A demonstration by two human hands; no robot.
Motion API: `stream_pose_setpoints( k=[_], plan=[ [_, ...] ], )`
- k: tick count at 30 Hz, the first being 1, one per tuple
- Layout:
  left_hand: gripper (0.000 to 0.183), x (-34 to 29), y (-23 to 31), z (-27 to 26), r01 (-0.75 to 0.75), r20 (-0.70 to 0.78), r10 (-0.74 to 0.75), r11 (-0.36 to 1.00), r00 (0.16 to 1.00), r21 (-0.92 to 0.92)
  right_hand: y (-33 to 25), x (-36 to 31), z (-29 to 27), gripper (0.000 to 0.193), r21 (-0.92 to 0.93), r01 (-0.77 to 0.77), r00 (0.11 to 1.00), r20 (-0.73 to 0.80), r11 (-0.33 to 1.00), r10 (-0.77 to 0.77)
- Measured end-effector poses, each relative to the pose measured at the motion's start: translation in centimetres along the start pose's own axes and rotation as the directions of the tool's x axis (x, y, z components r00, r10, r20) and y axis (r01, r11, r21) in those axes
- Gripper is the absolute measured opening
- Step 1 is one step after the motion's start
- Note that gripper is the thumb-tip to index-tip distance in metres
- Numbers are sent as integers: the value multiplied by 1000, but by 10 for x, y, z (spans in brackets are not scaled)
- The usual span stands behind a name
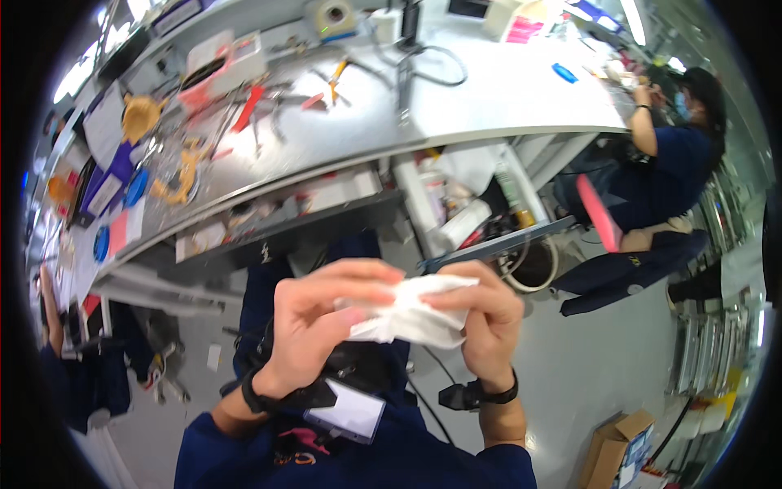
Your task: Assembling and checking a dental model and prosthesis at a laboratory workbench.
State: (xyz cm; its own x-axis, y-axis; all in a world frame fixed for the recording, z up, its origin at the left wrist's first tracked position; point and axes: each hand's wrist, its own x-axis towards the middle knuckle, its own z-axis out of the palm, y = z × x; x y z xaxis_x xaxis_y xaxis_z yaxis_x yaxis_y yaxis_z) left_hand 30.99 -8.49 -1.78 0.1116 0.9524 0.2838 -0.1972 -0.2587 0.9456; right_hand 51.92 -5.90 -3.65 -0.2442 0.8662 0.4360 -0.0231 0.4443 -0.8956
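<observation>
1. I hold a crumpled white tissue [411,314] up in front of my chest, between both my hands, well clear of the desk [489,90].
2. My left hand [322,322] is curled around the tissue's left end, fingers folded over the top and thumb pressing from below.
3. My right hand [485,314] pinches the right end, fingertips closed on the loose corner that sticks up.
4. The tissue looks very light, soft and limp; I judge it will bunch or tear if pulled hard, so a gentle pinch at the edges suits it best.
5. It is not slippery, and a light grip near the corners should let me spread it without ripping.
6. The desk beyond is strewn with tools, among them red-handled pliers [247,107] and a roll of tape [332,15].
7. Another person in a dark top [680,159] sits at the desk's far right, apart from me.
</observation>
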Motion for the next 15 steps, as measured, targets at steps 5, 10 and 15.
stream_pose_setpoints(
  k=[5, 10, 15],
  plan=[
    [10, -7, 3, 13, 40, 21, -44, 982, 999, 186, -8, -11, -16, 31, 71, 13, 996, 85, 997, -19],
    [20, -4, 14, 26, -71, 144, 17, 922, 989, 380, 0, -30, -14, 66, 258, -54, 998, -11, 965, 59],
    [26, -6, 12, 26, -143, 153, 80, 874, 985, 464, -16, -29, -14, 52, -47, -205, 973, 100, 978, 209]
  ],
)
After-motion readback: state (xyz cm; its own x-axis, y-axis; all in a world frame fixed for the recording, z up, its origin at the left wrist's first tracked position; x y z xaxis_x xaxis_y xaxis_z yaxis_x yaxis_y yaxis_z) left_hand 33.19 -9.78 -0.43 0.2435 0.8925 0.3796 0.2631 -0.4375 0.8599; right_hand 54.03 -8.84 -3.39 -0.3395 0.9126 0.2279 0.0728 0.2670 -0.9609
